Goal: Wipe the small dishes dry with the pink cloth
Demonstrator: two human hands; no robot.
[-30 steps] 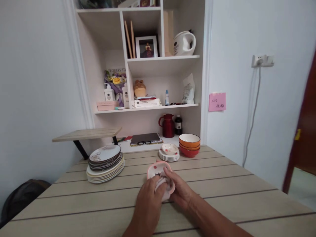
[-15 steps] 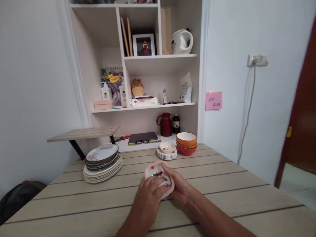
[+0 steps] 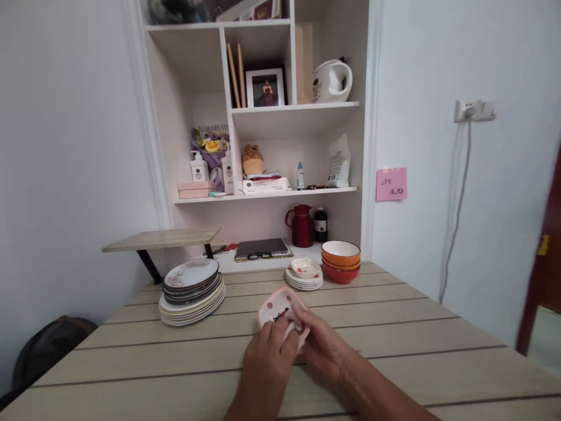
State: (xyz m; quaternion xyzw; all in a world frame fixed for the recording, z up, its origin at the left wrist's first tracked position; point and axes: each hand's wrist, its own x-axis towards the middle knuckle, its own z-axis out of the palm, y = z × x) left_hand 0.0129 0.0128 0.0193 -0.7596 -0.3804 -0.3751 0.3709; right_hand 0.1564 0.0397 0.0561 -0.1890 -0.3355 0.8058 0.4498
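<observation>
A small squarish white bowl (image 3: 272, 305) with a pink rim and a red and black print is held tilted above the table. My right hand (image 3: 325, 346) grips its right side, thumb over the rim. My left hand (image 3: 269, 358) has its fingers bent inside the bowl, pressing a white cloth (image 3: 291, 330) against the inner surface. The fingers hide most of the cloth and the bowl's lower part.
On the wooden table (image 3: 394, 327), a tall stack of plates (image 3: 193, 292) stands at left. Farther back are small plates with a little dish (image 3: 304, 275) and stacked orange and red bowls (image 3: 340, 262). Behind them is a shelf with a red jug (image 3: 302, 227).
The view has shifted, so the background sits farther right and slightly lower. My left fingers and the cloth have moved lower in the bowl, uncovering more of its print. My right hand keeps its hold.
</observation>
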